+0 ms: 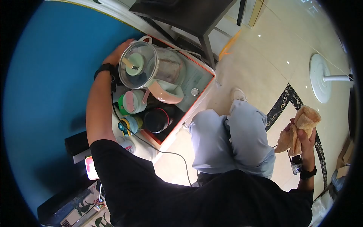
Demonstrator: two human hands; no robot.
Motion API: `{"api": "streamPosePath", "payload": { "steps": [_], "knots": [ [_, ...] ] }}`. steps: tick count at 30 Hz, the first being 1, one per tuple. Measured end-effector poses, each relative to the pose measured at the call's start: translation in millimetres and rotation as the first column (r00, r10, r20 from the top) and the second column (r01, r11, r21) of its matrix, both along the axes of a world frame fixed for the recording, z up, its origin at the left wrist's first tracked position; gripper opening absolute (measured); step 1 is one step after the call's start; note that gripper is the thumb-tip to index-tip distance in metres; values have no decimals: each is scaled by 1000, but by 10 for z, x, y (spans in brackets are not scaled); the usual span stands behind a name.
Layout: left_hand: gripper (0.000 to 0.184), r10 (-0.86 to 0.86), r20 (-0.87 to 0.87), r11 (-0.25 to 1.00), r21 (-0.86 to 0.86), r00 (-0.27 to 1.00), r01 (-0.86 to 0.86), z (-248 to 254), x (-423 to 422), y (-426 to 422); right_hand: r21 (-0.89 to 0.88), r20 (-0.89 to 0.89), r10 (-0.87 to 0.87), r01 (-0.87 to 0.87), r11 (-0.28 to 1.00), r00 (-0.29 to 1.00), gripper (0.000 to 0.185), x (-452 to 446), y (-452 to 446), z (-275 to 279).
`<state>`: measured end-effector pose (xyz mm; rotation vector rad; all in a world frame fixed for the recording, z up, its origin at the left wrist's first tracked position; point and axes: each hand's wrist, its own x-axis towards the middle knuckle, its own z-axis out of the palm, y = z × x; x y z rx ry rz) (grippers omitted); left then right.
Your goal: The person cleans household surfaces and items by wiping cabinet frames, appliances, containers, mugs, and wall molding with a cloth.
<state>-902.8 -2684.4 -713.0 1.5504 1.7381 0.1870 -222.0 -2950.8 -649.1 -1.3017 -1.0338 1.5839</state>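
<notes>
My left hand (117, 55) reaches to the far side of a clear glass kettle (167, 70) with a pale green lid knob and a peach handle. A white cup handle (145, 38) shows beside that hand. Its fingertips are hidden behind the kettle, so I cannot see whether they grip anything. Out over the floor on the right, my right hand (305, 140) is closed around a bunched beige fluffy cloth (307, 118). Close to the kettle stand a pink-lidded bottle (133, 101), a black round-topped bottle (156, 120) and a blue-and-yellow-lidded bottle (130, 125).
The kettle and bottles are on an orange-edged tray (198, 99) against a blue wall (56, 64). A dark cable (166, 152) runs from the tray towards my lap. A black chair (185, 17) stands beyond the tray; a round white stand base (319, 77) is on the floor.
</notes>
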Motion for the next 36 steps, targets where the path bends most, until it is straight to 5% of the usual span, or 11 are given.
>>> {"api": "streamPosePath", "payload": {
  "steps": [2,5,9,13,18,21,23,27,29,36],
  "knots": [
    [64,-209,-369,970,43,906,241,212,21,79,-8,-8,21,-21,1000,1000,48,9,18,4],
    [96,-202,-546,950,92,813,298,697,294,-101,15,-26,31,-30,999,999,49,32,7,-44],
    [99,58,-542,998,11,839,-62,1354,615,-302,32,-40,55,-53,998,998,49,52,-14,-33],
    [102,-25,-510,918,329,860,223,1560,190,-388,66,-50,100,-96,993,994,47,108,-27,-49],
    [97,68,-498,904,398,864,158,2319,653,-772,104,-100,151,-141,985,983,44,152,-17,-52],
    [94,57,-658,752,523,751,402,2687,894,-1062,155,-163,173,-148,977,971,46,160,0,-78],
    [94,35,-615,709,571,788,414,2891,1337,-1390,215,-163,216,-179,960,963,46,141,38,-62],
    [97,-88,-583,733,511,807,449,2979,2326,-2070,359,-170,259,-185,915,951,47,-47,172,-17],
    [95,-260,-471,754,446,843,482,2906,2923,-2331,502,-38,298,-239,831,954,46,-158,275,105],
    [107,-480,-510,697,272,714,663,2393,4092,-2638,700,190,402,-411,585,896,48,-322,262,243]
  ]
}}
